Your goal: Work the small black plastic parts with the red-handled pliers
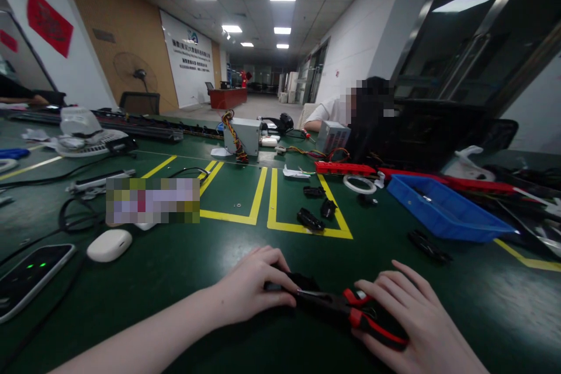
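Note:
Low on the green table (184, 269), my left hand (254, 286) curls its fingers over a small black part (302, 281) and pins it to the surface. My right hand (416, 321) grips red-and-black pliers (350, 312) by the handles. The pliers' jaws point left and meet the black part beside my left fingers. Most of the black part is hidden under my left hand.
Loose black parts (313, 216) lie inside yellow floor-tape boxes. A blue tray (442, 210) stands at right, a red strip (346, 168) and white ring (359, 184) behind it. A white case (108, 244) and a phone (30, 274) lie left. A seated person (350, 114) works across the table near a grey power supply (243, 134).

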`<action>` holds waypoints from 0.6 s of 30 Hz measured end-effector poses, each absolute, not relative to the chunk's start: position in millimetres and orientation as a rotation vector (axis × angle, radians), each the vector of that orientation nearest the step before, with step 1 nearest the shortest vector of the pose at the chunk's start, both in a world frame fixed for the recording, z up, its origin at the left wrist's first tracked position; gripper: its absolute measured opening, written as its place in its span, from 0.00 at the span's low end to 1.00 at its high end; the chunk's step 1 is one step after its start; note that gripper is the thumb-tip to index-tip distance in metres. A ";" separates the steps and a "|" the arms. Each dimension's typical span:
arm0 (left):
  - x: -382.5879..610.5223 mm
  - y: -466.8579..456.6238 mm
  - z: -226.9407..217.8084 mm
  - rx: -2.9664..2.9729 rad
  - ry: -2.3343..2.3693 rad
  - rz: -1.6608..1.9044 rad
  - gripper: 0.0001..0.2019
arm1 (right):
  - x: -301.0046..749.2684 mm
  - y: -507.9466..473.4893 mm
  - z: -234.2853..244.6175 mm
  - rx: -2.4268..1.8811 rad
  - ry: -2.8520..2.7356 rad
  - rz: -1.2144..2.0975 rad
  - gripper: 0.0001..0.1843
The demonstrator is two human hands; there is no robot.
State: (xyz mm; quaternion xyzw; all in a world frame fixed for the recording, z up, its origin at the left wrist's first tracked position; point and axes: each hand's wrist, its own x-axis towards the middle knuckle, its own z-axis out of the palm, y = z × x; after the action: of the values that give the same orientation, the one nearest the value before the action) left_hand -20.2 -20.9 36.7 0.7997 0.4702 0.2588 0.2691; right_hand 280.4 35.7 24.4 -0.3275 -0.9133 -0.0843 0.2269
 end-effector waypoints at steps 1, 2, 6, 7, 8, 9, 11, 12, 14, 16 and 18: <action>-20.7 -20.3 35.9 2.156 1.264 0.706 0.10 | 280.2 35.6 24.0 -0.887 -2.520 -0.250 0.25; -21.3 -19.6 35.0 2.153 1.260 0.714 0.10 | 280.0 35.5 24.0 -0.871 -2.522 -0.277 0.25; -23.6 -17.1 31.0 2.136 1.243 0.726 0.10 | 279.1 36.1 26.8 -0.779 -2.562 -0.411 0.26; -24.1 -16.5 30.3 2.137 1.237 0.724 0.10 | 278.9 36.4 27.9 -0.766 -2.573 -0.433 0.26; -24.5 -16.1 29.6 2.138 1.235 0.723 0.10 | 278.8 36.9 29.0 -0.753 -2.583 -0.450 0.25; -24.8 -15.7 29.2 2.140 1.233 0.720 0.10 | 279.0 37.5 30.1 -0.739 -2.591 -0.467 0.25; -25.3 -15.2 29.0 2.142 1.235 0.720 0.10 | 280.2 39.5 32.0 -0.711 -2.596 -0.499 0.25; -25.4 -15.2 29.3 2.142 1.236 0.720 0.10 | 281.2 40.9 32.9 -0.689 -2.601 -0.513 0.25; -25.7 -15.5 30.2 2.151 1.232 0.716 0.10 | 283.6 43.5 34.2 -0.649 -2.605 -0.528 0.26; -26.1 -16.0 31.3 2.167 1.223 0.706 0.11 | 285.3 45.0 33.9 -0.632 -2.615 -0.514 0.27; -26.3 -16.3 32.2 2.178 1.215 0.695 0.11 | 285.4 44.3 31.3 -0.667 -2.607 -0.465 0.27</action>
State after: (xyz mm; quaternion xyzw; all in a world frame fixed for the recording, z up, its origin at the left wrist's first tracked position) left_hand -26.3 -16.3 32.2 0.8095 0.4514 0.2581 0.2728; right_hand 285.4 44.3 31.3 -0.2391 -0.9346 -0.1668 0.2038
